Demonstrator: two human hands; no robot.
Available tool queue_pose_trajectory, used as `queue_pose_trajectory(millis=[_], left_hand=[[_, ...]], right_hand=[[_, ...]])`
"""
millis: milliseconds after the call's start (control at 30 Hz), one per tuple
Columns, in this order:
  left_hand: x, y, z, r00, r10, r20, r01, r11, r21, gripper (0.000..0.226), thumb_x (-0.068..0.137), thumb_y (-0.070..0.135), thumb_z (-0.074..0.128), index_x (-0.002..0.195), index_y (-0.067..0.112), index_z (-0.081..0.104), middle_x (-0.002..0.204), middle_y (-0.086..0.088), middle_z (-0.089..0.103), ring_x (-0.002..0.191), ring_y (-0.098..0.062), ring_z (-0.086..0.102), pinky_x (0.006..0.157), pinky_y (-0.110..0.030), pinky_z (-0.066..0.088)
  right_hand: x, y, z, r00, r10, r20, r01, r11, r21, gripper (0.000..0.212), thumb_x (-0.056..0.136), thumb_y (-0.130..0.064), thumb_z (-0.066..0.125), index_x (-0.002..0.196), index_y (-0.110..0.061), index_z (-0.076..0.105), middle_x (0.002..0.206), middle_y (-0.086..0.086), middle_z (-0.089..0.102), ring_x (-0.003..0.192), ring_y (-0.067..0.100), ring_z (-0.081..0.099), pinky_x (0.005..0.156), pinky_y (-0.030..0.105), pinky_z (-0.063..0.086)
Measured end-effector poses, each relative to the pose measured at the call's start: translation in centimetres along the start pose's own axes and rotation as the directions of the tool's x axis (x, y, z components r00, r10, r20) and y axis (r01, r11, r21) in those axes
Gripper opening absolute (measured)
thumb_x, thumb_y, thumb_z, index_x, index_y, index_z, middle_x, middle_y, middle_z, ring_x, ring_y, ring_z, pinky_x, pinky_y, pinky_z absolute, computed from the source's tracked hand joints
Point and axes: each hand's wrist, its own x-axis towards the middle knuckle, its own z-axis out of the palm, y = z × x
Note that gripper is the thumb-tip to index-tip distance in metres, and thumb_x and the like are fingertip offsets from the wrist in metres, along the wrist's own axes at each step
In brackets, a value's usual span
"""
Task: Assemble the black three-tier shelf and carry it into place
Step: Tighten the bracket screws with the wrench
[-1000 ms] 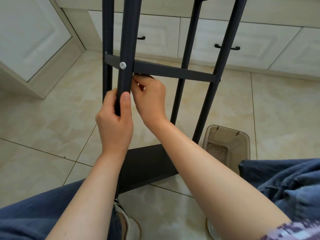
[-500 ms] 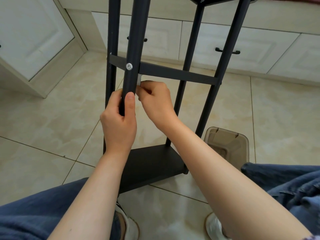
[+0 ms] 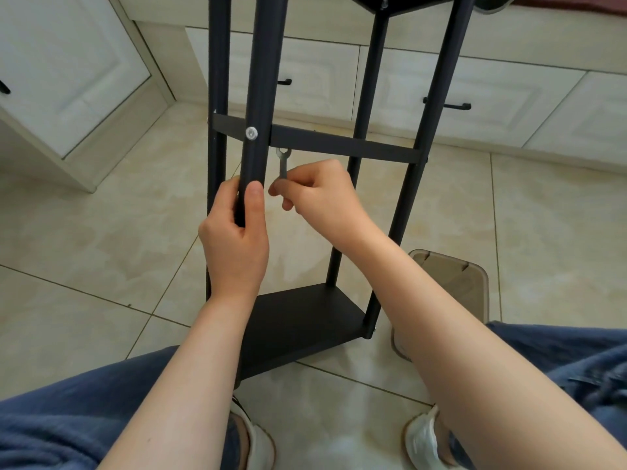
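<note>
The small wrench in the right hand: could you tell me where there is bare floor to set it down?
Bare tiled floor lies open left of the shelf, out to the white cabinet. Another patch sits between the shoes. It is crowded right of the shelf, where the clear bin stands close.

The shelf (image 3: 298, 320) stands on the floor (image 3: 84, 232), bin (image 3: 451, 290) just right, cabinets (image 3: 441, 72) behind.

Matt black shelf (image 3: 305, 320), bright metal wrench (image 3: 282, 162), glossy tiles (image 3: 84, 232).
</note>
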Motion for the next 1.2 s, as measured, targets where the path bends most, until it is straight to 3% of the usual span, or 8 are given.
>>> queue_pose_trajectory(millis=[233,400,533,733,933,1067,1200], left_hand=[[0.0,-0.1,-0.5,1.0,0.002,-0.016,-0.002,1.0,0.003,0.049,0.099,0.053,0.041,0.106,0.01,0.063,0.072,0.01,0.056,0.061,-0.012,0.055,0.056,-0.014,0.041],[-0.1,-0.1,-0.4,1.0,0.004,-0.008,-0.004,1.0,0.009,0.047,0.099,0.054,0.041,0.11,0.014,0.063,0.073,0.011,0.056,0.062,-0.009,0.056,0.056,-0.014,0.042],[-0.1,-0.1,-0.5,1.0,0.009,-0.009,-0.009,1.0,0.023,0.047,0.099,0.054,0.041,0.11,0.014,0.063,0.073,0.01,0.056,0.062,-0.01,0.056,0.055,-0.014,0.043],[-0.2,-0.2,-0.4,1.0,0.015,-0.001,-0.015,1.0,0.022,0.046,0.1,0.053,0.041,0.109,0.013,0.062,0.071,0.008,0.055,0.06,-0.012,0.055,0.054,-0.014,0.041],[-0.1,-0.3,-0.6,0.999,0.041,-0.002,-0.041,0.999,0.025,0.037,0.101,0.052,0.042,0.107,0.021,0.06,0.069,0.008,0.055,0.058,-0.013,0.055,0.052,-0.021,0.044],[-0.1,-0.3,-0.5,0.998,0.059,0.002,-0.059,0.998,0.015,0.044,0.1,0.062,0.04,0.105,0.023,0.06,0.068,0.009,0.055,0.058,-0.014,0.055,0.051,-0.018,0.042],[-0.1,-0.4,-0.6,0.998,0.06,0.01,-0.061,0.998,0.008,0.049,0.098,0.065,0.039,0.107,0.022,0.06,0.067,0.007,0.055,0.056,-0.017,0.055,0.05,-0.024,0.043]], right_hand=[[0.0,-0.4,0.3,1.0,-0.023,0.009,0.023,0.999,0.035,0.019,0.096,-0.016,0.061,0.089,-0.012,0.078,0.063,-0.011,0.067,0.057,-0.008,0.055,0.063,0.012,0.042],[0.1,-0.8,0.3,0.998,-0.061,-0.009,0.061,0.998,0.018,0.022,0.097,-0.016,0.061,0.085,-0.01,0.078,0.07,-0.006,0.071,0.061,-0.002,0.058,0.066,0.014,0.047],[0.2,-0.6,0.4,0.996,-0.091,-0.023,0.09,0.996,-0.018,0.02,0.098,-0.018,0.061,0.092,-0.01,0.079,0.074,-0.004,0.072,0.067,0.002,0.061,0.069,0.014,0.048],[0.6,0.1,1.0,0.981,-0.181,-0.069,0.172,0.978,-0.115,0.019,0.097,-0.019,0.062,0.098,-0.01,0.079,0.077,-0.005,0.071,0.066,0.0,0.059,0.066,0.007,0.044],[0.8,0.5,2.2,0.954,-0.239,-0.179,0.225,0.97,-0.096,0.016,0.095,-0.016,0.065,0.098,-0.008,0.079,0.083,0.002,0.076,0.076,0.009,0.068,0.078,0.024,0.055],[1.2,0.6,3.1,0.931,-0.263,-0.254,0.251,0.965,-0.08,0.016,0.094,-0.015,0.066,0.092,-0.005,0.078,0.083,0.006,0.076,0.078,0.019,0.069,0.079,0.037,0.056],[1.6,1.0,3.8,0.905,-0.294,-0.307,0.287,0.955,-0.069,0.015,0.094,-0.012,0.066,0.097,-0.002,0.077,0.089,0.01,0.076,0.084,0.026,0.07,0.083,0.038,0.055]])
